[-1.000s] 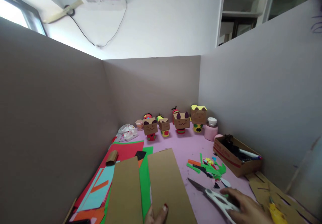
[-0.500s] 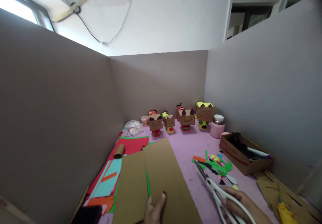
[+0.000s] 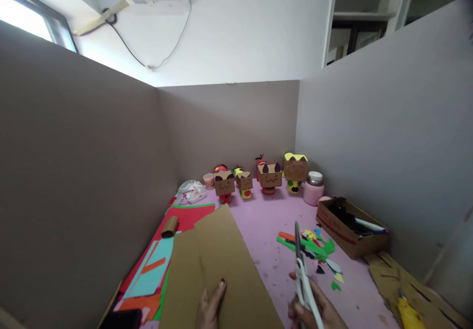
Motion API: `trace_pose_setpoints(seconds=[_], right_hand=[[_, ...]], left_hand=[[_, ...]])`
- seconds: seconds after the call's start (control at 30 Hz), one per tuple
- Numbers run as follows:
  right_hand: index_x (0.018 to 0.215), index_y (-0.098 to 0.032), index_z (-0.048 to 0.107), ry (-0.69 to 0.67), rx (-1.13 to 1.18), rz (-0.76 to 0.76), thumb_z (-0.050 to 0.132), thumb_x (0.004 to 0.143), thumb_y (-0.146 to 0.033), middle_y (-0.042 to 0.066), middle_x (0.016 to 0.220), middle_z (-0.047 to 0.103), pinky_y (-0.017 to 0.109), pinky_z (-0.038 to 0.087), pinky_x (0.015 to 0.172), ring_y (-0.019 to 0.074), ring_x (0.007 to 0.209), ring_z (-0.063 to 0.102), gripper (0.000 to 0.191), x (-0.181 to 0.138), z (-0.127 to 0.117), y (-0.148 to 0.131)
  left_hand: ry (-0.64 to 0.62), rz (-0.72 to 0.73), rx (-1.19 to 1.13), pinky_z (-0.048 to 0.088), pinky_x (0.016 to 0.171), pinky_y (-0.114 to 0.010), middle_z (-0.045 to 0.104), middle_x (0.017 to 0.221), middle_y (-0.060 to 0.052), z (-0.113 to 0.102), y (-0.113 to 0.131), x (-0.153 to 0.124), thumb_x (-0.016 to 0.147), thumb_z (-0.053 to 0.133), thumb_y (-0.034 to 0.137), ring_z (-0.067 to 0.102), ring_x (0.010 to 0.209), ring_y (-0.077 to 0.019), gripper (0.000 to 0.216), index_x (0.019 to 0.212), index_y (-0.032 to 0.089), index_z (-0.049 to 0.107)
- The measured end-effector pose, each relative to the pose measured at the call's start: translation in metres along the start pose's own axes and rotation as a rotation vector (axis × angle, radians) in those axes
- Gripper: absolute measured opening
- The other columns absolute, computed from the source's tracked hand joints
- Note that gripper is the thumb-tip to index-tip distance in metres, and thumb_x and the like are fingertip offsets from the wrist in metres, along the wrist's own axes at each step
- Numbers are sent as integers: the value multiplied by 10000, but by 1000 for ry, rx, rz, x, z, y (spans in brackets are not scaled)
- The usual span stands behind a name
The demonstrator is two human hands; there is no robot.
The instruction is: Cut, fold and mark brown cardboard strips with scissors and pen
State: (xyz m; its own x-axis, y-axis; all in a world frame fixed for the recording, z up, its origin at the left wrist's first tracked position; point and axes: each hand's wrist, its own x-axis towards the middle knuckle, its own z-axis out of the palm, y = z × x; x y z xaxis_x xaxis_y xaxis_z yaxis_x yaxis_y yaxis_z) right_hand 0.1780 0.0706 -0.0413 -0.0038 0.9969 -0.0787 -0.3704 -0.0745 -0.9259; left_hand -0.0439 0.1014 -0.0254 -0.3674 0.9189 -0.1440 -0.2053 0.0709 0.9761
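Note:
A large brown cardboard sheet (image 3: 229,250) lies tilted in front of me, with a long line running down it between a left and a right part. My left hand (image 3: 210,309) grips its lower middle, thumb on top and the other fingers mostly hidden. On the right, my right hand (image 3: 314,304) holds a pair of scissors (image 3: 303,284) by the white handles. Their blades look closed and point up and away from me, apart from the cardboard. Just beyond the blades lies a heap of coloured scraps (image 3: 318,247), mostly green.
Several cardboard-headed figures (image 3: 269,176) line the back, beside a pink jar (image 3: 313,189). A cardboard box (image 3: 351,228) of tools stands right, near cut cardboard (image 3: 414,289) and a yellow tool (image 3: 410,314). Coloured sheets (image 3: 151,270), a cardboard tube (image 3: 170,227) and a dark phone-like object (image 3: 121,319) lie left.
The scissors have swung from pointing left to pointing upright, and their blades have come together. The gap in the cardboard that showed green has narrowed to a line. The view has shifted slightly.

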Motion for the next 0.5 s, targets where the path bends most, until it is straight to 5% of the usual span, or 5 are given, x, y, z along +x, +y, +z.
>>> trace_pose_setpoints(seconds=[0.1, 0.27, 0.37, 0.5], right_hand=[[1094, -208, 448, -53, -17, -16, 748, 576, -463, -49, 581, 596, 227, 384, 455, 106, 453, 525, 651, -7, 10, 0], [1046, -205, 501, -54, -76, -58, 771, 573, -293, -67, 581, 554, 218, 373, 490, 101, 514, 480, 552, -12, 9, -4], [1073, -216, 477, 72, -71, -146, 746, 618, -305, -57, 634, 561, 234, 396, 541, 115, 569, 503, 536, -14, 3, -5], [1075, -245, 444, 176, -33, -197, 725, 660, -359, -50, 698, 574, 236, 430, 587, 121, 619, 535, 514, -17, 1, -10]], left_hand=[[-19, -216, -59, 250, 1054, -464, 636, 1111, -130, 14, 24, -18, 671, 653, 422, 373, 1268, -290, 350, 931, 194, 596], [-86, -316, -182, 373, 981, -426, 647, 1103, -122, 33, 46, -45, 693, 646, 353, 517, 1146, -276, 379, 1021, 190, 547], [-174, -361, -297, 371, 983, -401, 675, 1053, -90, 35, 41, -54, 680, 655, 337, 536, 1126, -261, 311, 947, 193, 589], [-290, -293, -262, 367, 977, -427, 695, 1002, -134, 37, 14, -65, 515, 775, 398, 541, 1108, -320, 579, 1017, 161, 610]])
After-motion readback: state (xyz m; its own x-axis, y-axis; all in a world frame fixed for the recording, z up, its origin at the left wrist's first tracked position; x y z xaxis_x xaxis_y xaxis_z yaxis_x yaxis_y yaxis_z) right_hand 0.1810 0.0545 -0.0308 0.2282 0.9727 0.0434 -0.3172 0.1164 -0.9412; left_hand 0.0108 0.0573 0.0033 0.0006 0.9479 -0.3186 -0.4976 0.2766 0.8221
